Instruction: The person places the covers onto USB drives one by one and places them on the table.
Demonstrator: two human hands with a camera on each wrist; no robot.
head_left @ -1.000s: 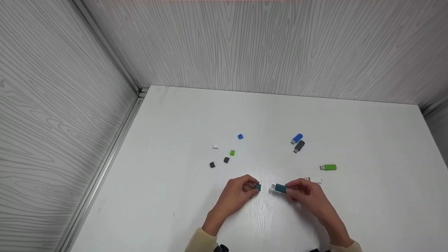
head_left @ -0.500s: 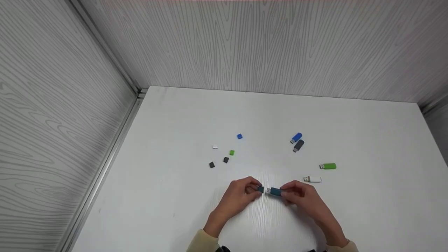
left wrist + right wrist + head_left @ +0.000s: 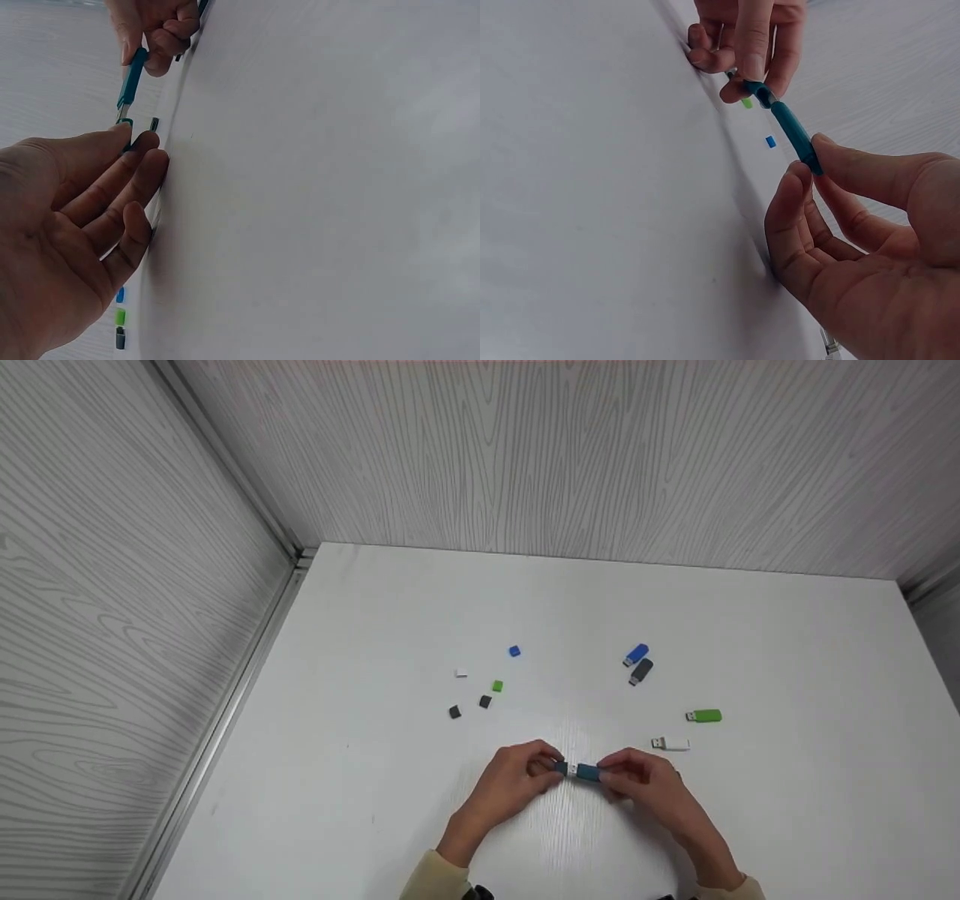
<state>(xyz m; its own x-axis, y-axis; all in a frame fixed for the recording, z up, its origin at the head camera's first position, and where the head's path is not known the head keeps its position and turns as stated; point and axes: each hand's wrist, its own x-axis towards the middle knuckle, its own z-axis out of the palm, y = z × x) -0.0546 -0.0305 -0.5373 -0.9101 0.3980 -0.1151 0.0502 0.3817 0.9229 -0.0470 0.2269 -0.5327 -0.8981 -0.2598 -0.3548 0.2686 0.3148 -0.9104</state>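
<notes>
Teal USB stick point(image 3: 589, 772) is hanging over the near part of the white table point(image 3: 360, 810), its metal plug point(image 3: 572, 770) pointing to the person's left. The right hand point(image 3: 649, 776) is pinching the stick's body; the left hand point(image 3: 517, 772) is pinching a matching teal cap point(image 3: 561, 767). Compared with half a second ago, the gap between plug and cap is no longer showing — the plug's tip is meeting the cap's mouth, though I cannot tell how far it is reaching inside. To my eye the joining is only beginning, since bare metal is still showing between the two teal parts.

Farther out on the right, a white stick point(image 3: 675, 744) and a green stick point(image 3: 706, 715) are lying uncapped. Beyond the left hand, two black caps point(image 3: 485, 702), a green cap point(image 3: 498, 686) and a white cap point(image 3: 461, 673) are resting loose. Farthest off, a grey stick point(image 3: 641, 670) and a blue stick point(image 3: 637, 654) are lying side by side — a blue cap point(image 3: 514, 651) is sitting well to their left.
</notes>
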